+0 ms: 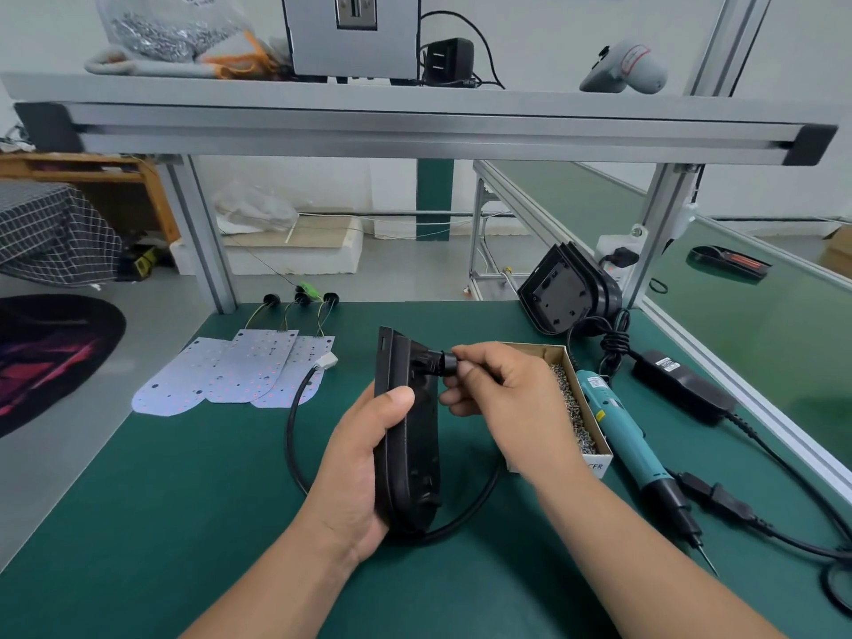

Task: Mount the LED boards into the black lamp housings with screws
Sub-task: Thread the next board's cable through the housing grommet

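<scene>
LED boards [230,375], three overlapped, are laid flat at the counter's [161,523] left, wire leads trailing back; judged thin, light and bendable, best lifted by bare edges with the diodes left untouched. At centre one black lamp housing [405,454] is held on edge by the left hand [355,463], fingers [399,398] curled round its rim; rigid moulded plastic, judged light and safe to clamp firmly. The right hand [507,394] is set at its back, fingers [465,357] pinched on the black cable fitting [440,362]. A black cable [292,435] is looped beneath and could snag. Rightward, a screw box [581,408], electric screwdriver [622,431] and stacked housings [562,292] are noted.
</scene>
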Motion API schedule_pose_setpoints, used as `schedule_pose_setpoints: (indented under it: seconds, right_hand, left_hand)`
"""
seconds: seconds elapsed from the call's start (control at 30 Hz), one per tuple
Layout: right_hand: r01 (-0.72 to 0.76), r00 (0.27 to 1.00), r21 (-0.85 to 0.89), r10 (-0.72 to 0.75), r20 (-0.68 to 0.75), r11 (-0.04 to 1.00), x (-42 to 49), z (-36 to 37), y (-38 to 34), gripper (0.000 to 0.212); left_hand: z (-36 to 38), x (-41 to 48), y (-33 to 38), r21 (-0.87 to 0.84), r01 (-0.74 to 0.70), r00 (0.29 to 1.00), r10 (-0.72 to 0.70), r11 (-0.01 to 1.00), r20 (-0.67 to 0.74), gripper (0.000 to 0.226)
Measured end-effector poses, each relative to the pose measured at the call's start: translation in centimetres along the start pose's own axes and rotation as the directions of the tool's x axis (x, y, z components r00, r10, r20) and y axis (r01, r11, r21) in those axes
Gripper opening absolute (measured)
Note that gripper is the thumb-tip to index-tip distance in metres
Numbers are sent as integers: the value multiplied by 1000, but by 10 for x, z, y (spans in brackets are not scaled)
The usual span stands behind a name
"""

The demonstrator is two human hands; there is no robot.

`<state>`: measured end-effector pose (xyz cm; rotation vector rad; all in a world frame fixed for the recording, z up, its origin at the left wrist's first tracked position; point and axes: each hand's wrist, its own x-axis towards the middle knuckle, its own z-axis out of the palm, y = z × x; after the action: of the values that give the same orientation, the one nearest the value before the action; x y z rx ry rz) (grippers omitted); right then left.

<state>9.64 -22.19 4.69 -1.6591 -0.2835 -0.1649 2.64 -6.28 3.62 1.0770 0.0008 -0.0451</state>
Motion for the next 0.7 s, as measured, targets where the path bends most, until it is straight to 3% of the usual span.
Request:
schedule_pose_setpoints:
  seconds: [0.5, 0.7]
  right_hand:
    - [119, 993, -52, -118, 32, 991, -6, 1, -5, 22]
    - [211, 977, -143, -205, 56, 967, -4, -2, -15, 45]
  left_hand:
    - [-1, 1, -3, 35, -61, 998, 61, 998, -6, 55]
    - [-2, 2, -1, 116, -95, 995, 91, 989, 42, 52]
